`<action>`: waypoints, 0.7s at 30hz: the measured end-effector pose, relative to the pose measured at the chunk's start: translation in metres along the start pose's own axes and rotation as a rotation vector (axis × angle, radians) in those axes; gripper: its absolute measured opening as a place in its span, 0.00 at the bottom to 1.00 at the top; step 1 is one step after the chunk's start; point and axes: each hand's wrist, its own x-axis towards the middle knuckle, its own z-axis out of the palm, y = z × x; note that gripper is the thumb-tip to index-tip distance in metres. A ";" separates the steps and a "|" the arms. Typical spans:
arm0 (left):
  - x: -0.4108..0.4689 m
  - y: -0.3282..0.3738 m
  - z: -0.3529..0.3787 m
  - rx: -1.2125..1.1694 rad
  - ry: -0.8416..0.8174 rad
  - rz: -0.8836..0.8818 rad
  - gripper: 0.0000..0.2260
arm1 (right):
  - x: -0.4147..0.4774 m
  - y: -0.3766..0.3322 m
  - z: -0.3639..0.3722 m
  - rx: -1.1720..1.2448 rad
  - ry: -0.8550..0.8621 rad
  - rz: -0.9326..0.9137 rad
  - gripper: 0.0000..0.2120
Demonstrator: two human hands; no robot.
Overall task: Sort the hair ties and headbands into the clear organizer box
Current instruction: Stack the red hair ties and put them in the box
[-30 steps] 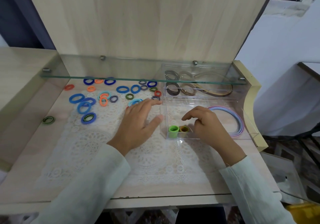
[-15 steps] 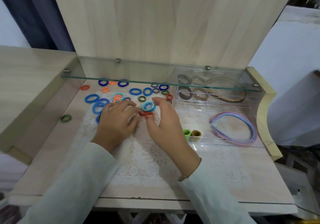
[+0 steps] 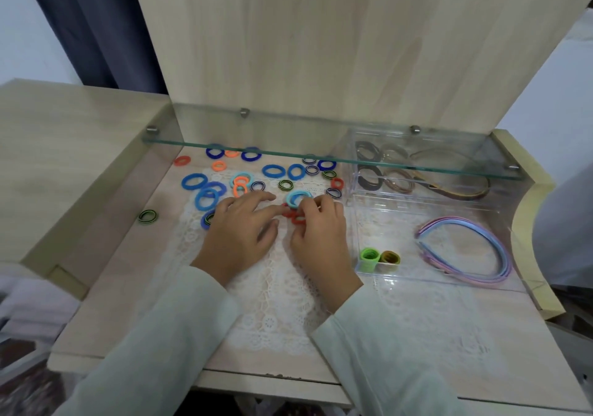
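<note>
Several loose hair ties in blue, orange, red and striped colours (image 3: 273,170) lie scattered on a lace mat. My right hand (image 3: 321,235) curls its fingertips onto small red hair ties (image 3: 298,219), beside a light blue tie (image 3: 296,198). My left hand (image 3: 240,232) lies flat next to it, its straight index finger touching the red ties. The clear organizer box (image 3: 353,219) stands at the right. It holds a green tie stack (image 3: 369,255), a yellow-brown stack (image 3: 390,257), pastel headbands (image 3: 475,248), dark ties (image 3: 369,182) and a dark headband (image 3: 455,192).
A glass shelf (image 3: 288,155) spans the desk just above the far ties and the box's back half. One striped green tie (image 3: 147,216) lies alone at the left. Wooden side walls close in the desk on both sides.
My right hand has left the organizer box and moved left to the red ties in the middle. My left hand has shifted slightly toward them. The view has turned left.
</note>
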 end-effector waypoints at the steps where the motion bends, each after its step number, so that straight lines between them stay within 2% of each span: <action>1: 0.000 0.000 0.000 0.003 0.005 0.004 0.15 | 0.000 0.001 0.001 0.011 0.001 0.005 0.12; 8: -0.001 -0.003 0.000 -0.077 0.084 -0.003 0.07 | -0.002 0.008 0.001 0.036 -0.038 0.015 0.08; 13: -0.002 0.000 -0.004 -0.004 0.102 0.002 0.06 | -0.001 0.009 0.001 0.096 -0.029 0.018 0.06; 17: -0.006 -0.002 -0.008 0.067 0.071 -0.026 0.09 | 0.000 0.011 0.003 0.115 -0.012 0.025 0.05; 21: -0.009 -0.001 -0.012 0.030 0.063 -0.068 0.12 | 0.001 0.014 0.005 0.107 -0.020 0.012 0.05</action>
